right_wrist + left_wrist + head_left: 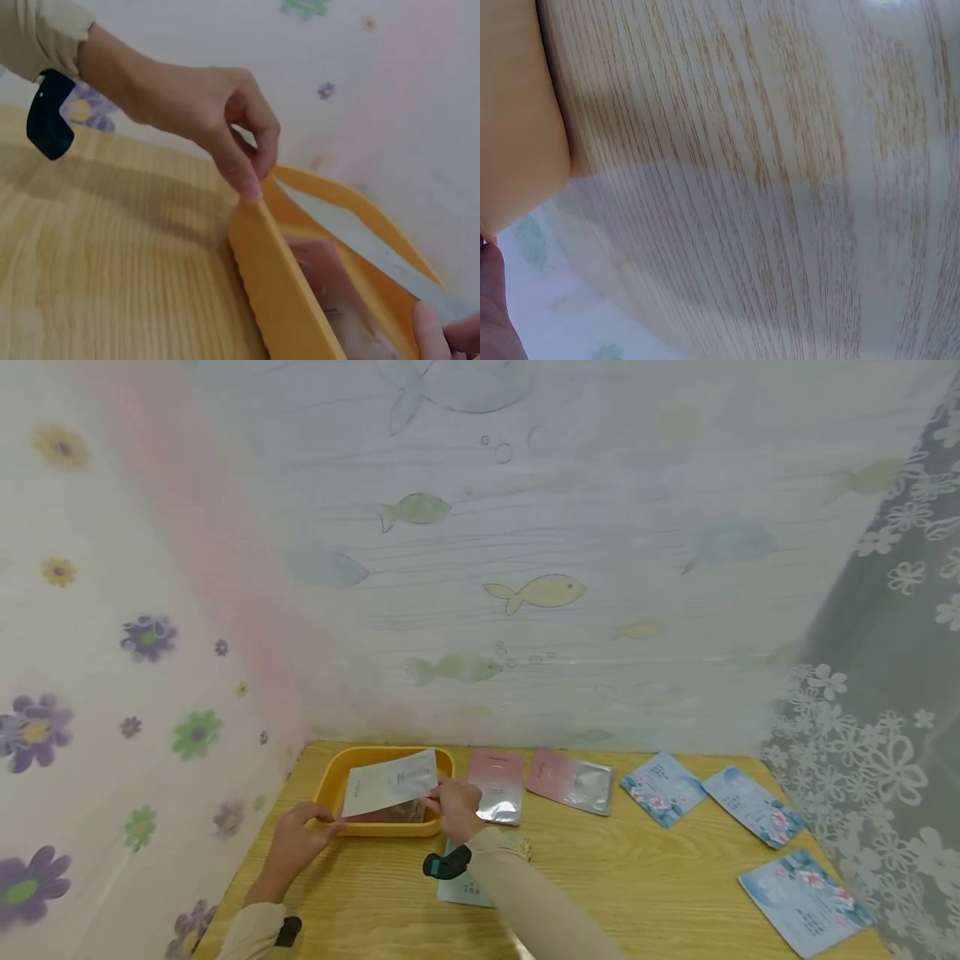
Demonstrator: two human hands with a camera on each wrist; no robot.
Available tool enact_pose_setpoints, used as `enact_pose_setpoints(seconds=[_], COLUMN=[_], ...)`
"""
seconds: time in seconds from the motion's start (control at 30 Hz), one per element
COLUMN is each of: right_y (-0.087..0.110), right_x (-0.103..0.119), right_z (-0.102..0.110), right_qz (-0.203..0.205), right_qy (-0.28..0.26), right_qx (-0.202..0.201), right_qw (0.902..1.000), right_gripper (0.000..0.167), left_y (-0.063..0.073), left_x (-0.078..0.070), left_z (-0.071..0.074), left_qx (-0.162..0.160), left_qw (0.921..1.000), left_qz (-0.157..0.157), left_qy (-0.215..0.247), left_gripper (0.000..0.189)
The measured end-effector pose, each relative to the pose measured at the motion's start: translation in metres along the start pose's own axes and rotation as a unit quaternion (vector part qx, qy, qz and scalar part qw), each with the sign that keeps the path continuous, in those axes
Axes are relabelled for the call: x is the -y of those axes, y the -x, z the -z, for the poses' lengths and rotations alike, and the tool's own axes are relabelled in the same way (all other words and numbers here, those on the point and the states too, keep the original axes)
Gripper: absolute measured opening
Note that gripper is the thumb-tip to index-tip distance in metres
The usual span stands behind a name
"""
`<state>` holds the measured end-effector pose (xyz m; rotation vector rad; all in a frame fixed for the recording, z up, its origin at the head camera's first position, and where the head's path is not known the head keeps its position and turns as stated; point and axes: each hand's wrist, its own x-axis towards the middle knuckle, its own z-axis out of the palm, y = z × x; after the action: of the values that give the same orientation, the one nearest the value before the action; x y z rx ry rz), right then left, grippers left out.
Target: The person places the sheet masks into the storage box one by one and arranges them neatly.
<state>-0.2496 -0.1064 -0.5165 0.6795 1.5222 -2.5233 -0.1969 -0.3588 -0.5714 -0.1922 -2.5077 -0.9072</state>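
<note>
Holding the flat, white, rectangular packet (392,783) near two of its corners, the right hand (459,808) and the left hand (300,837) have it slanted over the yellow plastic basket with rounded corners (390,829), above a pink, shiny packet (322,270) that lies inside. In my judgement, the main risk is on the left side: because the corner of the white packet is so close to the basket rim, it may catch there and bend, or the basket may be pulled along the wooden table (637,877). Also, if one hand lets go sooner than the other, the thin packet could turn and slide down crookedly. About the fingers, the right thumb and fingertips are closed on the packet's right end, with no gap that I can see. The left thumb and bent forefinger appear to pinch the opposite corner; whether they also press the rim, I cannot tell
</note>
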Motion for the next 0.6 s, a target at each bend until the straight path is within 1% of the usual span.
enact_pose_setpoints(seconds=[0.1, 0.17, 0.3, 0.4, 0.53, 0.6], right_y=[0.001, 0.002, 0.004, 0.006, 0.004, 0.003], right_x=[-0.004, -0.007, -0.015, -0.022, -0.026, -0.027], right_z=[-0.005, -0.009, -0.015, -0.019, -0.022, -0.023], right_qz=[0.011, 0.017, 0.023, 0.045, 0.074, 0.082], right_qy=[0.025, 0.038, 0.064, 0.088, 0.138, 0.17], right_qx=[-0.034, -0.044, -0.042, -0.046, -0.058, -0.05], right_qw=[0.9991, 0.9982, 0.9968, 0.994, 0.9859, 0.9808], right_gripper=[0.026, 0.023, 0.016, 0.013, 0.016, 0.019], left_y=[-0.002, -0.001, 0.0, 0.001, 0.002, 0.002], left_x=[0.0, 0.0, -0.001, -0.002, -0.003, -0.003], left_z=[-0.003, -0.003, -0.003, 0.0, 0.002, 0.003], left_qx=[0.0, -0.001, -0.012, -0.01, 0.002, 0.005], left_qw=[0.9999, 0.9999, 0.9999, 0.9998, 0.9998, 0.9998], left_qz=[-0.011, -0.01, -0.005, -0.006, 0.0, 0.009], left_qy=[0.002, 0.003, 0.009, 0.014, 0.018, 0.016], left_gripper=[0.02, 0.021, 0.024, 0.023, 0.021, 0.021])
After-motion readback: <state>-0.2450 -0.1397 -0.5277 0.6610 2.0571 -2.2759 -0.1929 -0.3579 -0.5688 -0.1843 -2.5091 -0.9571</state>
